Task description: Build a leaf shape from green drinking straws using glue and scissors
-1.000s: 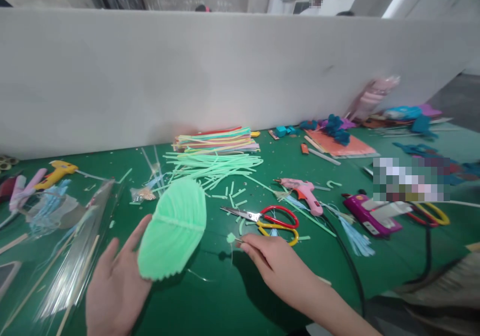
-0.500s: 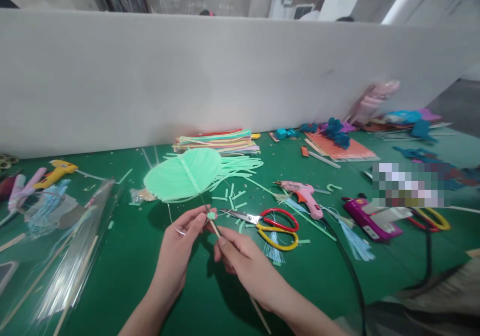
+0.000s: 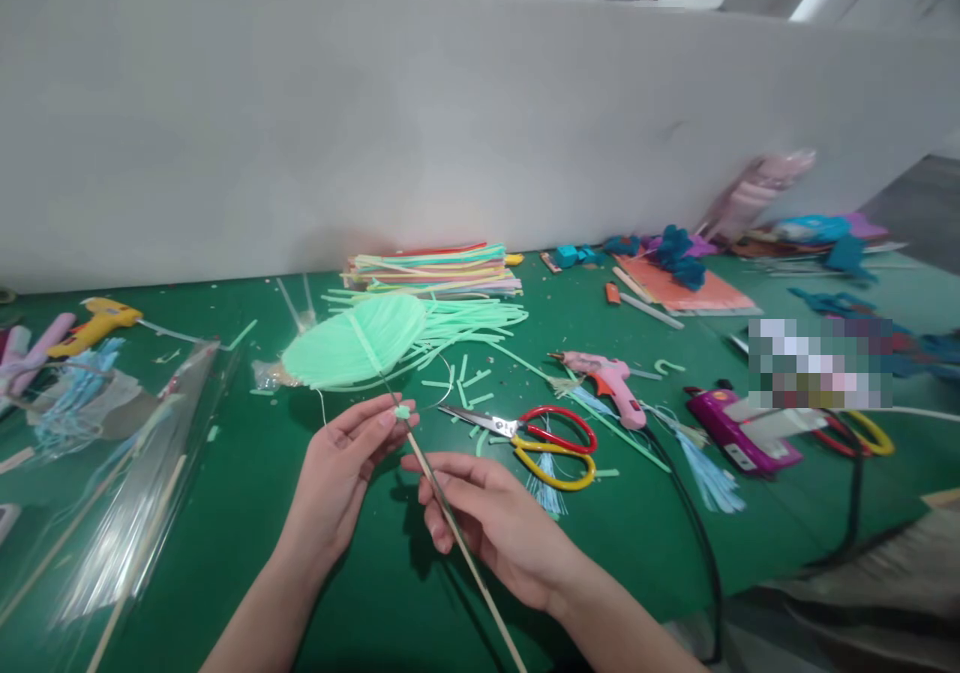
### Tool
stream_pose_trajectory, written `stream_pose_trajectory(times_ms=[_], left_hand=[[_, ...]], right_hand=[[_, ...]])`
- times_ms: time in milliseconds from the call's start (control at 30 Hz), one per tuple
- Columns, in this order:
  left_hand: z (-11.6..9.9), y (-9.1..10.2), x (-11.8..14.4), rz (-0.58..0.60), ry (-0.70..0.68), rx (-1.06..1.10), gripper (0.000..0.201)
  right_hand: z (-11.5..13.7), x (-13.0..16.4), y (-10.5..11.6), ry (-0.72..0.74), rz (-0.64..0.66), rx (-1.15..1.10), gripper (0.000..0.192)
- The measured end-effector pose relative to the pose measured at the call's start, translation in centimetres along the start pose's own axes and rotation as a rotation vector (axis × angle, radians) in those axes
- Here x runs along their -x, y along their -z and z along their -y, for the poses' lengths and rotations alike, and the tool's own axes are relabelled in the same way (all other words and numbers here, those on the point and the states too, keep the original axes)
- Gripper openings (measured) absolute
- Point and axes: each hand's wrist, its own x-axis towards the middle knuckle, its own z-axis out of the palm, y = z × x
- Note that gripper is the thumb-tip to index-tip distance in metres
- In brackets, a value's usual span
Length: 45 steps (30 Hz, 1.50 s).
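A leaf-shaped mint-green panel (image 3: 352,345), seemingly made of pipe cleaners, tilts above the table on a thin wooden stick (image 3: 480,578). My left hand (image 3: 341,463) pinches the stick just below the panel, beside a small mint-green piece (image 3: 403,412) wrapped on it. Lower down, the stick crosses the curled fingers of my right hand (image 3: 495,523), which grips it loosely between thumb and fingers. Thin wire curves out on both sides of the panel's base. Scissors (image 3: 517,428) with one red and one yellow handle lie just beyond my right hand.
Behind the panel lies a bundle of coloured pipe cleaners (image 3: 435,271). Green clippings surround the scissors. To the right are a pink glue gun (image 3: 611,383) with a black cord and a purple device (image 3: 739,433). A yellow glue gun (image 3: 97,325) and clear plastic sheet (image 3: 142,493) lie left.
My hands and the panel have shifted slightly left. My right hand has loosened and slid a little down from the small green piece, leaving more stick visible between the hands.
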Motion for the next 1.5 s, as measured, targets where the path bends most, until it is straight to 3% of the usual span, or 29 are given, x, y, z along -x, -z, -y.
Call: stream_pose_trajectory(times_ms=[500, 1033, 1500], left_hand=[[0.3, 0.5, -0.2, -0.018, 0.023, -0.046, 0.047], [0.2, 0.9, -0.4, -0.07, 0.098, 0.026, 0.046], [-0.1, 1.0, -0.2, -0.072, 0.064, -0.032, 0.044]], right_hand=[[0.3, -0.6, -0.4, 0.056, -0.101, -0.007, 0.04], [-0.7, -1.0, -0.6, 0.115, -0.128, 0.212, 0.054], [-1.5, -1.1, -0.5, 0.104, -0.089, 0.142, 0.051]])
